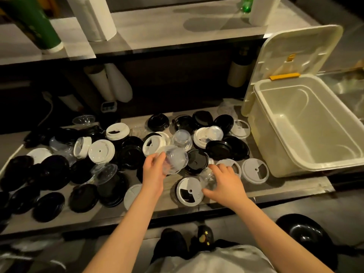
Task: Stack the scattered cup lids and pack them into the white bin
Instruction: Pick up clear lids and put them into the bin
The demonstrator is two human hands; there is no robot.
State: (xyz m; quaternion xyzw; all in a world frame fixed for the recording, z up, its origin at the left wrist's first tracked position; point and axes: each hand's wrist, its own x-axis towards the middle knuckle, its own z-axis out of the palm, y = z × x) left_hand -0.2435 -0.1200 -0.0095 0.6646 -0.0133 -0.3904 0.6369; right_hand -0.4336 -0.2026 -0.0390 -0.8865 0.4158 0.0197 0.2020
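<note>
The white bin [269, 138] stands open at the right end of the counter [285, 187], its hinged cover [299, 54] tipped up behind it and a yellow latch [284, 76] at its back rim; no lids are inside it. Everything you are sorting lies to the left of the bin. Your left grip [155, 170] is raised a little above the counter, well to the bin's left, with fingers and thumb curled round a clear dome lid [176, 160] (whether more than one is nested there, you cannot tell from the blur). Your right grip [224, 184] is closer to the bin and low over the counter, its fingers and thumb bent round a second clear lid [206, 179] that sits among the others. Just left of that grip lies a flat white lid [190, 191] with a black wedge-shaped opening, and another flat white lid [255, 170] lies just beside the bin's near corner. Further from the bin, white sip lids [101, 151] and clear lids are mixed with black ones, and the black lids [49, 174] are spread thickest at the counter's end farthest from the bin, some overlapping, some lying apart.
</note>
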